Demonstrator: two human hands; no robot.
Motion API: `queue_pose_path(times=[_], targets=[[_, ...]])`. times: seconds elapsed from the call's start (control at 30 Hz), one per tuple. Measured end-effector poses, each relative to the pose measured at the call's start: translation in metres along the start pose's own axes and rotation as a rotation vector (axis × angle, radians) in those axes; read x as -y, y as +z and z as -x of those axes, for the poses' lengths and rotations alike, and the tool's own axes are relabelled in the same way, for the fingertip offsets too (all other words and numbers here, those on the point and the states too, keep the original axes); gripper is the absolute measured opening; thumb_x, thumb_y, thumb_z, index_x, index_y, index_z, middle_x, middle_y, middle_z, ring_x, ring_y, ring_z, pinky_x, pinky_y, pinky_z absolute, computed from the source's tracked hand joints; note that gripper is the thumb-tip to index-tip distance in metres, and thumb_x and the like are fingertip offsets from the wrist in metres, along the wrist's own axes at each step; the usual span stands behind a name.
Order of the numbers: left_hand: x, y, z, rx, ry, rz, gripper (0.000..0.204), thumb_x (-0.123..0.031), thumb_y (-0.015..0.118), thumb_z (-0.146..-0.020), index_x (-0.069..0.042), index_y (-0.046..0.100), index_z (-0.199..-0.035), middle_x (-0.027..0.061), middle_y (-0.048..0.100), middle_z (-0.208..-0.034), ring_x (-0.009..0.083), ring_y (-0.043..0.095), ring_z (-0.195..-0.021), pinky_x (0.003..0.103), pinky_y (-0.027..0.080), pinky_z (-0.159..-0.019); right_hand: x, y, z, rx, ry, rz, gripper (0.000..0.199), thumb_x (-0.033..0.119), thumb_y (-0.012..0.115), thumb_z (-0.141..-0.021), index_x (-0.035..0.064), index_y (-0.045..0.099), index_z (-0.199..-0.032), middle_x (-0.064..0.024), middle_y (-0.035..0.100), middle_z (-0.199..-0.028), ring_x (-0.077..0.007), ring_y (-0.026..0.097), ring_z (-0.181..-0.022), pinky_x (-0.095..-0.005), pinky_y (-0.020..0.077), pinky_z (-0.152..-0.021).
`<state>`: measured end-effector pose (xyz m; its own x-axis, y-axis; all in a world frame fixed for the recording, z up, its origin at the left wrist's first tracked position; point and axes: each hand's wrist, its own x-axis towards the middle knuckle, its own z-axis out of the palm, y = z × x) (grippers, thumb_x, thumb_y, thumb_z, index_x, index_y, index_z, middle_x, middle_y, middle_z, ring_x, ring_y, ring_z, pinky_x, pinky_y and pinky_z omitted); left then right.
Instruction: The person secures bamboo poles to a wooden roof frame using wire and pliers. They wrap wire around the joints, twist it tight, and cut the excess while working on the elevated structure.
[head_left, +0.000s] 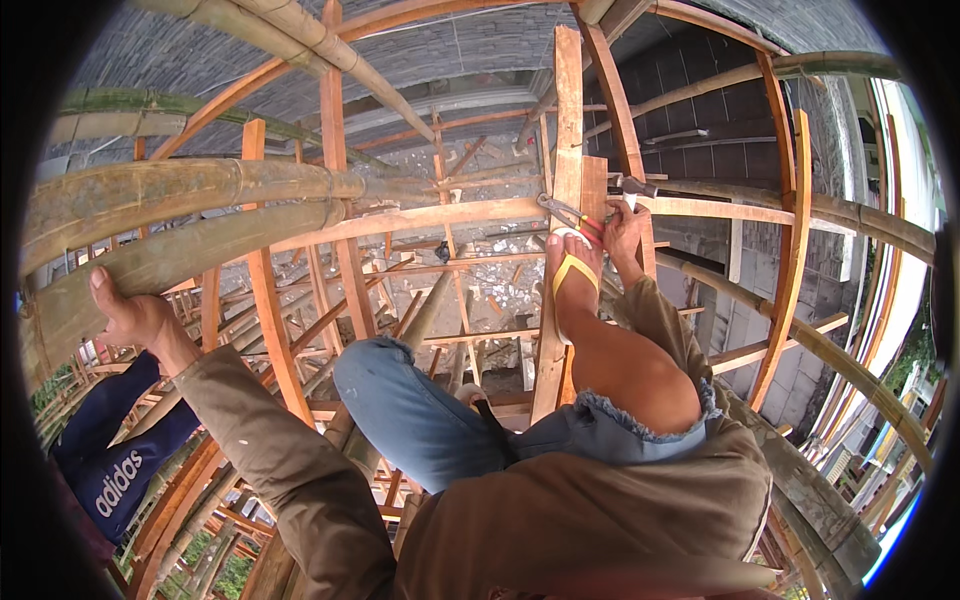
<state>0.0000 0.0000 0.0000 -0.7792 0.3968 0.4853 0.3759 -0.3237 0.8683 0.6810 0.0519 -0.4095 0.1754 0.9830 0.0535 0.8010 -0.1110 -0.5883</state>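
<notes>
Clenched around the red handles of a pair of metal pincers (572, 216), the right hand (626, 228) is held against the upright reddish timber post (568, 110), just where a horizontal timber rail (400, 218) meets it. The steel jaws of the pincers are pointed to the left, at the joint between post and rail; whether anything is gripped in them cannot be told. Just below the pincers, a bare foot in a yellow-strapped sandal (574, 272) is braced against the same post, with the knee bent back toward the body. The other leg, in blue denim trousers (410, 410), is folded across the frame below.

At the left side of the scaffold, the left hand (135, 315) is closed in a firm grip over the lower edge of a thick weathered bamboo pole (190, 250), with the brown sleeve (270, 450) stretched out behind it. A second thick bamboo pole (180, 190) is lashed just above the first. A lattice of timber battens is seen beneath, and a dark blue garment (115, 470) hangs at the lower left edge.
</notes>
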Motion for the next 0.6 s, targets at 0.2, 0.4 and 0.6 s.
queue_pose_path(times=[0.2, 0.4, 0.6], targets=[[0.007, 0.012, 0.009, -0.005, 0.007, 0.074, 0.026, -0.021, 0.075, -0.085, 0.004, 0.068, -0.089, 0.0082, 0.066, -0.087, 0.0181, 0.064, -0.073, 0.033, 0.055, -0.071, 0.013, -0.016, -0.061, -0.481, -0.05, -0.449, 0.027, -0.01, 0.051, -0.091, 0.0107, 0.067, -0.098, -0.0143, 0.043, -0.115, -0.0274, 0.048, -0.103, -0.0365, 0.0417, -0.088], [-0.002, 0.02, 0.022, -0.041, 0.334, -0.192, 0.044, -0.014, 0.081, -0.082, 0.01, 0.061, -0.115, 0.0138, 0.067, -0.11, 0.0221, 0.064, -0.097, 0.038, 0.05, -0.093, 0.088, -0.1, -0.095, -0.283, -0.255, -0.632, 0.032, 0.009, 0.052, -0.103, 0.0017, 0.038, -0.131, -0.012, 0.056, -0.107, -0.0163, 0.058, -0.088, -0.0296, 0.0487, -0.076], [-0.042, 0.037, 0.039, 0.092, 0.175, -0.134, 0.065, -0.024, 0.083, -0.082, 0.008, 0.049, -0.127, 0.0169, 0.058, -0.12, 0.0225, 0.058, -0.11, 0.036, 0.047, -0.096, 0.182, -0.108, -0.058, 0.173, -0.07, -0.465, 0.044, 0.022, 0.057, -0.101, -0.0004, 0.042, -0.135, -0.0114, 0.062, -0.105, -0.0165, 0.06, -0.082, -0.0298, 0.0503, -0.072]])
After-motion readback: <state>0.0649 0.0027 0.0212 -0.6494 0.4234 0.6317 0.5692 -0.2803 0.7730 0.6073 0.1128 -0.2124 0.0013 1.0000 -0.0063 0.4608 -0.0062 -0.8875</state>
